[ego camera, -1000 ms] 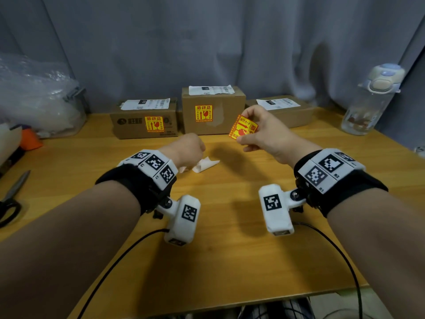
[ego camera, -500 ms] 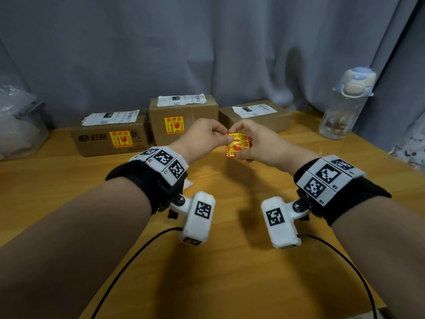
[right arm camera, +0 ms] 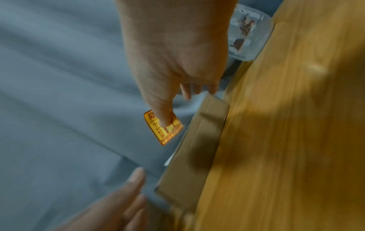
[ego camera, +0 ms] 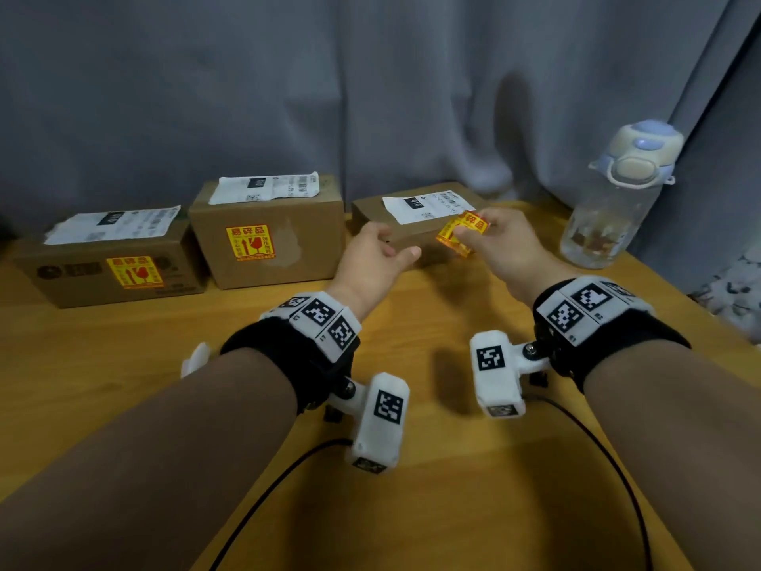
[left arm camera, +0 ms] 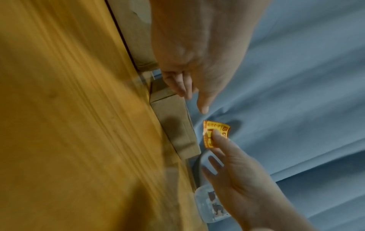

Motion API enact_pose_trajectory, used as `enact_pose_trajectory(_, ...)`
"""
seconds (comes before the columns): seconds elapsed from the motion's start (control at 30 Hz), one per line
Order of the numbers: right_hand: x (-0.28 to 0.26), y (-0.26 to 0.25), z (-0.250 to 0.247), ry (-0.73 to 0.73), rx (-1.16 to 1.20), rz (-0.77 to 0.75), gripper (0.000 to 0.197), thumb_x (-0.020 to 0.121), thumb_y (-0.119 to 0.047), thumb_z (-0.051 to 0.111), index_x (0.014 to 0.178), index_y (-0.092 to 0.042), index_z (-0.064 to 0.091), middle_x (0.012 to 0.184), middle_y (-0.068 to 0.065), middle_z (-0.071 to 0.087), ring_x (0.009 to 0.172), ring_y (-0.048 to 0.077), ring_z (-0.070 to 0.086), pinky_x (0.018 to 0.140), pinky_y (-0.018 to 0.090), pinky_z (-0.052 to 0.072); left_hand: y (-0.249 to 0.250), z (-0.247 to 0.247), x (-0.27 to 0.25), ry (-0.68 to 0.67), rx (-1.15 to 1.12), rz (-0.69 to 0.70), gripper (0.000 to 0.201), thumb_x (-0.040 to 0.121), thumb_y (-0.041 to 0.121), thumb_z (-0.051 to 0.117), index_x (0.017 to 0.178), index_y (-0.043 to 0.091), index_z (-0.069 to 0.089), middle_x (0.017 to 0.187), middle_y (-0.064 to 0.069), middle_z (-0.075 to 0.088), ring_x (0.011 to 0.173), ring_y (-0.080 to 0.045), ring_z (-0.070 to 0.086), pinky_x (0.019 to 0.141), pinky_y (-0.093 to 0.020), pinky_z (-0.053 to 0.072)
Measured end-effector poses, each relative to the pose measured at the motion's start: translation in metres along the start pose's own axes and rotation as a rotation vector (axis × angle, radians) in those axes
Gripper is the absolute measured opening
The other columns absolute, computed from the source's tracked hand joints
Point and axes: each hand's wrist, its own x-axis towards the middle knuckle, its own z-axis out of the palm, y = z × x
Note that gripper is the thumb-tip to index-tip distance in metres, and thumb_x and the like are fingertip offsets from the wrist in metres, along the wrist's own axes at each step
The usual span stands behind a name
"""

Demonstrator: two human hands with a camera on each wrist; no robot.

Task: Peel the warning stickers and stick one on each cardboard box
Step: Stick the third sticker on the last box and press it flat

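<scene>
Sticker (ego camera: 463,232) yellow, red-printed, curled

Right wrist cam: my right hand (right arm camera: 173,51) pinches the yellow warning sticker (right arm camera: 165,127), thumb on its printed face, other fingers behind. Sticker hangs in the air just beside the top edge of the cardboard box (right arm camera: 194,150); contact unclear, frame is blurred. Box sits on the table (right arm camera: 292,140). My left hand (right arm camera: 118,201) is at lower left, fingers extended, grip holding nothing. Clear bottle (right arm camera: 248,32) stands beyond the box. Grey curtain (right arm camera: 59,78) behind.
</scene>
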Motion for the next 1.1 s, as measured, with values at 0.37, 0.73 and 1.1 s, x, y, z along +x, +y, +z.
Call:
enact_pose_trajectory(0.37,0.04,0.017,-0.008,-0.065,0.02,0.088,0.023,0.087,-0.015,0.066,0.109,-0.01,0.064,0.102,0.009,0.066,0.092,0.019,0.059,0.092,0.033,0.048,0.007,0.023,0.032,-0.007,0.357,-0.108,0.08,0.083,0.041,0.063,0.146,0.03,0.014,0.152,-0.017,0.009,0.138,-0.036,0.016,0.112,-0.04,0.021)
enact_pose_trajectory(0.73,0.017,0.003,-0.007,-0.121,0.071,0.193,0.016,0.083,-0.022,0.07,0.098,-0.02,0.064,0.112,0.007,0.064,0.093,0.016,0.062,0.083,0.027,0.049,0.011,0.017,0.018,-0.056,0.332,-0.202,0.095,0.075,0.037,0.074,0.145,0.029,0.011,0.141,-0.017,0.022,0.13,-0.036,0.029,0.108,-0.042,0.03)
enact_pose_trajectory(1.1,-0.066,-0.051,-0.052,-0.069,0.016,0.143,0.022,0.082,-0.022,0.071,0.099,-0.011,0.062,0.082,0.003,0.063,0.083,0.019,0.06,0.082,0.032,0.045,0.022,-0.02,-0.056,0.075,0.825,0.356,0.08,0.076,0.013,0.072,0.14,0.023,0.025,0.135,-0.015,0.03,0.112,-0.039,0.044,0.094,-0.047,0.041)
